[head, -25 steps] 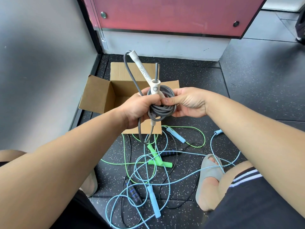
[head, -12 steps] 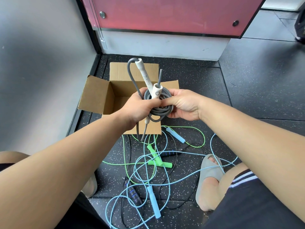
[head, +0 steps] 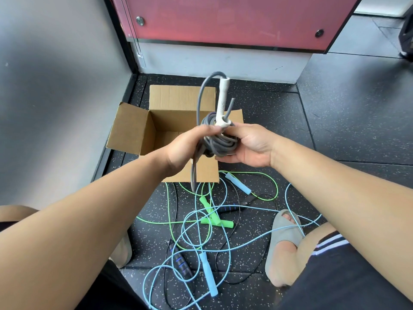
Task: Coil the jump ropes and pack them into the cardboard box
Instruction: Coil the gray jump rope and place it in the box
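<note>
Left grip and right grip clutch the coil; the loop dangling below could snag the box rim, unravelling it.

We are looking through single head-worn camera, wide-angle, facing forward and steeply down at floor. Lens is sitting close to action: forearms are entering from both bottom corners, left hand and right hand meeting on grey jump rope at frame centre. Cardboard box is lying just beyond, near floor's far left corner, where grey wall and red panel are closing off view.
</note>
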